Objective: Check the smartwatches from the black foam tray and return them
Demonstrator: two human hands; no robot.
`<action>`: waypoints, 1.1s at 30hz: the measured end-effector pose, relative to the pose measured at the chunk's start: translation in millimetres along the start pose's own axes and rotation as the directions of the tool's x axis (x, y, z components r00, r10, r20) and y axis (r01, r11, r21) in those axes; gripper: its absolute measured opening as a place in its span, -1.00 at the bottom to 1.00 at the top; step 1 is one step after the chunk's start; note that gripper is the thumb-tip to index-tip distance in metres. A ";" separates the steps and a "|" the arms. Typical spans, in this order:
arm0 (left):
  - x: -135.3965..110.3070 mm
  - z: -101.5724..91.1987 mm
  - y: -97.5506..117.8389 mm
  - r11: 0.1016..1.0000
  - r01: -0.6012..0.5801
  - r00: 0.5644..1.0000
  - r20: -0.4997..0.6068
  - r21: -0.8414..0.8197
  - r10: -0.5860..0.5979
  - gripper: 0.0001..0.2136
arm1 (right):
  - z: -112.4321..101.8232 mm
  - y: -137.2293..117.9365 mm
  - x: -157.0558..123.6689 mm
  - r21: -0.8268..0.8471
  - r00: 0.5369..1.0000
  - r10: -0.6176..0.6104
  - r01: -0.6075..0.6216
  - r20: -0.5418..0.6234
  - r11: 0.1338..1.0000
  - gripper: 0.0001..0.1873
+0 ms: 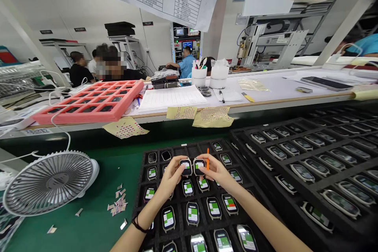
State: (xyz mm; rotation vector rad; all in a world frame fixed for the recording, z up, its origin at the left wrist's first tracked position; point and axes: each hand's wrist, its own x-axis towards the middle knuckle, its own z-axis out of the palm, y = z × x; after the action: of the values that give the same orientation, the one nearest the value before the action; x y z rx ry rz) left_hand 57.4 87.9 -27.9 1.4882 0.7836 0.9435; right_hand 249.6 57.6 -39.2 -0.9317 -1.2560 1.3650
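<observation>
A black foam tray on the green bench mat holds several smartwatches in rows, most with green and white screens. My left hand grips a smartwatch by its edges above the tray. My right hand holds a second smartwatch between its fingers, close beside the first. An orange stick stands up from my right hand, its lower end hidden by my fingers. Both hands hover over the upper rows, and they hide the watches beneath them.
A second black tray of watches lies to the right. A white desk fan and paper scraps sit on the green mat to the left. Beyond stands a white bench with a pink tray and papers. Several co-workers are behind it.
</observation>
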 end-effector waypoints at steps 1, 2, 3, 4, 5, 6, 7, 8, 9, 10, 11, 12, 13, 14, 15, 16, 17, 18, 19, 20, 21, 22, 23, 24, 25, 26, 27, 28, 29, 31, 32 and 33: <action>0.1 0.0 0.1 1.000 0.004 1.000 0.003 -0.007 -0.004 -0.68 | 0.0 0.8 0.3 0.003 1.000 -0.006 0.006 -0.005 1.000 -0.68; 0.0 0.0 0.0 1.000 0.006 1.000 0.006 -0.014 -0.006 -0.68 | 0.0 1.2 0.5 0.006 1.000 -0.011 0.011 -0.008 1.000 -0.68; -0.1 0.0 -0.1 1.000 0.003 1.000 0.008 -0.019 -0.002 -0.69 | -0.1 1.0 0.4 0.008 1.000 -0.011 0.011 -0.006 1.000 -0.67; -0.3 0.0 -0.5 1.000 -0.005 1.000 0.008 -0.019 0.005 -0.69 | -0.1 0.4 0.1 0.007 1.000 -0.007 0.007 0.001 1.000 -0.66; -0.5 0.0 -1.2 1.000 -0.013 1.000 0.009 -0.013 0.013 -0.68 | 0.0 -0.7 -0.4 0.002 1.000 0.000 0.000 0.013 1.000 -0.64; -0.7 -0.1 -2.0 1.000 -0.020 1.000 0.010 -0.003 0.020 -0.66 | 0.0 -2.0 -1.0 -0.004 1.000 0.003 -0.003 0.024 1.000 -0.62; -0.9 -0.1 -3.0 1.000 -0.025 1.000 0.009 0.009 0.025 -0.64 | 0.1 -3.5 -1.5 -0.009 0.999 0.002 -0.001 0.032 1.000 -0.60; -0.9 -0.2 -4.0 0.999 -0.027 1.000 0.009 0.022 0.027 -0.63 | 0.2 -4.8 -2.0 -0.011 0.999 -0.003 0.004 0.036 1.000 -0.58; -0.8 -0.3 -4.9 0.999 -0.025 1.000 0.011 0.033 0.025 -0.62 | 0.3 -5.9 -2.3 -0.013 0.999 -0.008 0.008 0.037 1.000 -0.57; -0.6 -0.5 -5.7 0.999 -0.024 1.000 0.012 0.039 0.023 -0.63 | 0.5 -6.6 -2.4 -0.014 0.999 -0.009 0.009 0.033 1.000 -0.56; -0.3 -0.7 -6.1 0.999 -0.024 1.000 0.011 0.040 0.023 -0.63 | 0.6 -7.0 -2.2 -0.017 1.000 -0.006 0.006 0.026 1.000 -0.57; 0.0 -0.8 -6.1 0.999 -0.025 1.000 0.011 0.036 0.024 -0.65 | 0.8 -7.0 -1.8 -0.022 1.000 0.002 -0.002 0.017 1.000 -0.57; 0.3 -1.0 -5.7 0.999 -0.027 1.000 0.011 0.030 0.027 -0.67 | 0.9 -6.7 -1.3 -0.029 1.000 0.013 -0.013 0.008 1.000 -0.58; 0.5 -1.1 -4.9 0.999 -0.028 1.000 0.010 0.022 0.028 -0.69 | 1.1 -6.1 -0.7 -0.034 1.000 0.021 -0.021 -0.008 0.999 -0.59; 0.6 -1.1 -3.6 1.000 -0.025 1.000 0.006 0.017 0.025 -0.71 | 1.2 -5.4 -0.2 -0.038 0.999 0.025 -0.026 -0.026 0.999 -0.60; 0.6 -1.1 -2.1 1.000 -0.017 1.000 -0.001 0.015 0.017 -0.72 | 1.4 -4.7 0.3 -0.041 0.999 0.027 -0.029 -0.045 0.999 -0.61; 0.4 -0.9 -0.4 1.000 -0.003 1.000 -0.011 0.018 0.003 -0.73 | 1.6 -4.0 0.6 -0.042 0.998 0.028 -0.030 -0.065 0.999 -0.62; 0.2 -0.6 1.2 1.000 0.015 1.000 -0.024 0.022 -0.015 -0.73 | 1.9 -3.4 0.7 -0.040 0.996 0.026 -0.030 -0.085 0.999 -0.63; -0.1 -0.3 2.7 0.999 0.035 0.999 -0.037 0.026 -0.034 -0.72 | 2.1 -3.0 0.7 -0.038 0.995 0.027 -0.031 -0.098 0.999 -0.64; -0.3 0.0 4.0 0.998 0.054 0.998 -0.046 0.027 -0.052 -0.71 | 2.4 -2.7 0.5 -0.035 0.994 0.030 -0.034 -0.106 0.999 -0.65; -0.5 0.2 4.8 0.997 0.069 0.996 -0.052 0.026 -0.068 -0.69 | 2.6 -2.5 0.4 -0.033 0.993 0.034 -0.038 -0.110 0.999 -0.66; -0.6 0.4 5.3 0.996 0.080 0.995 -0.056 0.025 -0.079 -0.68 | 2.8 -2.4 0.2 -0.030 0.993 0.037 -0.041 -0.114 0.999 -0.66; -0.4 0.4 5.5 0.996 0.087 0.995 -0.057 0.024 -0.086 -0.67 | 3.0 -2.3 0.1 -0.026 0.993 0.040 -0.043 -0.115 0.999 -0.66; -0.1 0.4 5.4 0.995 0.092 0.994 -0.055 0.026 -0.091 -0.65 | 3.1 -2.2 0.1 -0.024 0.993 0.044 -0.047 -0.114 0.999 -0.66; 0.5 0.2 5.0 0.995 0.094 0.994 -0.054 0.028 -0.092 -0.64 | 3.2 -2.1 0.2 -0.022 0.992 0.045 -0.048 -0.115 0.999 -0.66; 1.1 0.0 4.5 0.995 0.093 0.994 -0.052 0.031 -0.091 -0.62 | 3.2 -1.9 0.4 -0.020 0.992 0.044 -0.047 -0.116 0.999 -0.66; 1.8 -0.2 4.0 0.995 0.090 0.995 -0.049 0.032 -0.089 -0.60 | 3.2 -1.7 0.6 -0.021 0.992 0.044 -0.047 -0.115 0.999 -0.65; 2.4 -0.4 3.6 0.996 0.089 0.995 -0.046 0.033 -0.087 -0.59 | 3.2 -1.3 0.9 -0.021 0.993 0.043 -0.046 -0.113 0.999 -0.64; 2.8 -0.6 3.3 0.996 0.087 0.995 -0.043 0.033 -0.086 -0.58 | 3.1 -0.8 1.2 -0.022 0.993 0.042 -0.045 -0.112 0.999 -0.64; 3.0 -0.9 3.3 0.996 0.086 0.996 -0.036 0.034 -0.085 -0.59 | 2.7 0.8 1.8 -0.022 0.993 0.045 -0.048 -0.112 0.999 -0.64; 2.8 -0.8 3.6 0.996 0.085 0.996 -0.031 0.034 -0.084 -0.61 | 2.4 1.8 2.1 -0.023 0.992 0.050 -0.053 -0.114 0.998 -0.64; 2.5 -0.7 4.0 0.996 0.083 0.996 -0.025 0.034 -0.082 -0.63 | 1.9 2.8 2.3 -0.023 0.992 0.054 -0.057 -0.116 0.998 -0.65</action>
State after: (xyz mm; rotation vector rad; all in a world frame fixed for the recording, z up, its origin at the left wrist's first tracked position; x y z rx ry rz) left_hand 57.7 89.9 -23.6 1.4660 0.8762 0.8904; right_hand 246.8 59.6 -41.5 -1.0559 -1.1708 1.3212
